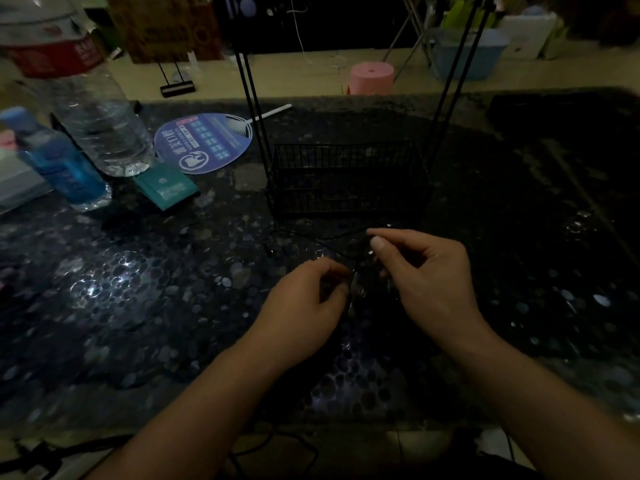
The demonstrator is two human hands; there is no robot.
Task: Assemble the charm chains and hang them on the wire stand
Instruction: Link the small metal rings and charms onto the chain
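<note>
A thin dark chain (349,271) was held just above the counter (138,289), in front of the wire stand (346,178). It was pinched by the left hand (304,299) low down, with the fingers curled round it. It was pinched higher up by the right hand (426,275), between the thumb and the first finger. A loose end of the chain was seen lying on the counter to the left of the hands. Nothing could be seen hanging on the stand, and its basket looked bare, so the job seemed to be only at the start. The chain likely had to be finished first, and then hung up. The room was very dark, so a lot was hard to make out. Small shiny bits were seen near the fingers, but it could not be told if they were charms. The top of the stand was cut off by the edge of the picture.
</note>
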